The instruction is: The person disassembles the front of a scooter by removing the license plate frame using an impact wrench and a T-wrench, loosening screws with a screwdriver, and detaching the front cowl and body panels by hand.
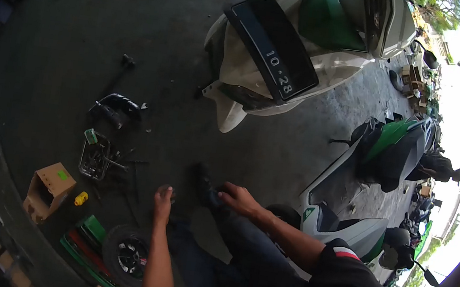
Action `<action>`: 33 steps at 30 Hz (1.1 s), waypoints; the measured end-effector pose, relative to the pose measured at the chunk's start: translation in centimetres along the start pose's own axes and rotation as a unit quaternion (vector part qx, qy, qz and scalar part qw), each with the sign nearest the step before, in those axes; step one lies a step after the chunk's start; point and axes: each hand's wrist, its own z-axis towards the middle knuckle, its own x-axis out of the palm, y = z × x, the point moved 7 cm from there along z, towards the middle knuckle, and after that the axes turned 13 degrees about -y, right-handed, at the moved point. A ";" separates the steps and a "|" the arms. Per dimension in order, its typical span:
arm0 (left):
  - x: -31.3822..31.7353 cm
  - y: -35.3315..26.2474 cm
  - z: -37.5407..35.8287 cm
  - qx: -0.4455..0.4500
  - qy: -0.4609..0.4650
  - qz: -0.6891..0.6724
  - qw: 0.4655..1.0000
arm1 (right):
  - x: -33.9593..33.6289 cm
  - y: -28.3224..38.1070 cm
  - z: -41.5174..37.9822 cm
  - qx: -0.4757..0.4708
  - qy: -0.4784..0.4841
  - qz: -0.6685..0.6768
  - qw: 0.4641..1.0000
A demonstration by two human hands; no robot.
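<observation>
My left hand [163, 197] is raised over the floor, its fingers bent together; whatever they may hold is too small to tell. Beside the dark shoe [209, 193], my right hand [239, 199] has its fingers curled close together, and their grip is unclear. My legs, in dark trousers [254, 245], extend below and beside the hands. Left of my left hand lies a metal tray [86, 164] with several tools and a small green box [91, 136]. A dark part [115, 108] rests on the floor above the tray.
A white scooter with a number plate [274, 48] stands above. Green and white scooter panels [340, 230] are at the right, near a person [442, 167]. A cardboard box [49, 192], yellow bottle [81, 199], wheel [127, 256] and green case [92, 230] lie at lower left.
</observation>
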 end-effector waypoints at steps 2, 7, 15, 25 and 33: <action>5.4 -5.5 -0.1 0.002 0.053 -0.016 0.998 | -6.6 3.0 1.4 -0.040 -0.066 0.059 0.995; 17.3 -17.8 -1.0 0.019 0.185 -0.103 0.977 | -20.5 9.1 3.1 -0.100 -0.243 0.183 0.947; 31.3 -28.6 -6.2 -0.238 0.410 -0.281 0.834 | -25.7 11.9 6.6 -0.107 -0.359 0.106 0.921; 33.6 -29.0 -4.0 -0.396 0.565 -0.178 0.702 | -24.2 13.4 8.2 -0.051 -0.441 -0.046 0.895; 33.8 -28.8 -3.3 -0.441 0.548 -0.132 0.699 | -25.0 12.7 8.5 -0.023 -0.419 0.005 0.908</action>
